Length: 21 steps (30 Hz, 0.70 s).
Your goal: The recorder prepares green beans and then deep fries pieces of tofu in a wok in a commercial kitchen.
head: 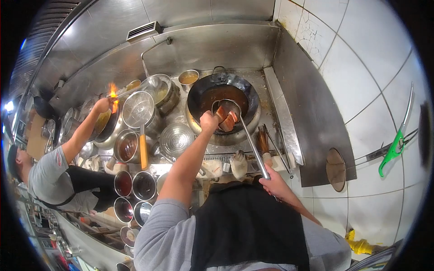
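My right hand (274,183) is closed round the end of a long metal handle (252,144). At its far end, a round metal scoop or skimmer (236,102) carries brown chunks of meat (227,123) over the near side of a black wok (200,88). Dark brown liquid (220,95) lies in the wok. My left hand (209,122) is at the wok's near left rim, fingers curled against the chunks. Whether it grips a chunk or a thin metal loop beside them is hidden.
Left of the wok are a perforated strainer (177,140), a wire-mesh skimmer (138,108) and sauce pots (126,145). A co-worker (54,172) reaches over a pan near a flame (114,96). A bamboo brush (262,140) stands at right, beside a steel side panel (305,115).
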Each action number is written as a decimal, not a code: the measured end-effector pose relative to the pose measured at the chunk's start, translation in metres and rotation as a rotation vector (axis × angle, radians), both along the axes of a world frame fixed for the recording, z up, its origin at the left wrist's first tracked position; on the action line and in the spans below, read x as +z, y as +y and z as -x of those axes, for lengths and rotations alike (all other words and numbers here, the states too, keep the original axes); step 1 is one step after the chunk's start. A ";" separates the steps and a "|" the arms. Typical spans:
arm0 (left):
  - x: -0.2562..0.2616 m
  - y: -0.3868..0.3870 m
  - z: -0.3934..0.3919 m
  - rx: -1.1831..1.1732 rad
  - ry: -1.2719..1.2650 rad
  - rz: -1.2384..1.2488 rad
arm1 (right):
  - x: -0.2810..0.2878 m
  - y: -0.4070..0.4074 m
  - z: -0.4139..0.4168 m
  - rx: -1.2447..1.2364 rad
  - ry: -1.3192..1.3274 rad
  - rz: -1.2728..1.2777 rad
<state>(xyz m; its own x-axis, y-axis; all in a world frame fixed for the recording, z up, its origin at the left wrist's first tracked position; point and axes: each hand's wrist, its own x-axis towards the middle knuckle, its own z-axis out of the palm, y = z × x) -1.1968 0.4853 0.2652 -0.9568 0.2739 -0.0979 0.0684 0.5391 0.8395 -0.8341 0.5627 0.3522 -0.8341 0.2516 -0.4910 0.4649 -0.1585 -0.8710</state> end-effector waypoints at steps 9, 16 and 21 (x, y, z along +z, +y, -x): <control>-0.016 -0.002 0.013 -0.049 0.370 0.172 | -0.006 0.008 -0.004 0.002 0.064 0.092; -0.016 -0.065 0.023 0.087 0.408 0.066 | -0.032 0.012 0.012 0.046 0.066 0.051; 0.003 -0.140 -0.046 0.222 0.072 -0.558 | -0.064 0.024 0.033 0.045 -0.009 -0.117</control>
<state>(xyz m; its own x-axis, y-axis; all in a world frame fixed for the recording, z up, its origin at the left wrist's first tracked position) -1.1510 0.3457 0.2679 -0.9958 0.0584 0.0698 0.0715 0.0261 0.9971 -0.8673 0.5869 0.2880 -0.8414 0.2701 -0.4681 0.4773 -0.0349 -0.8780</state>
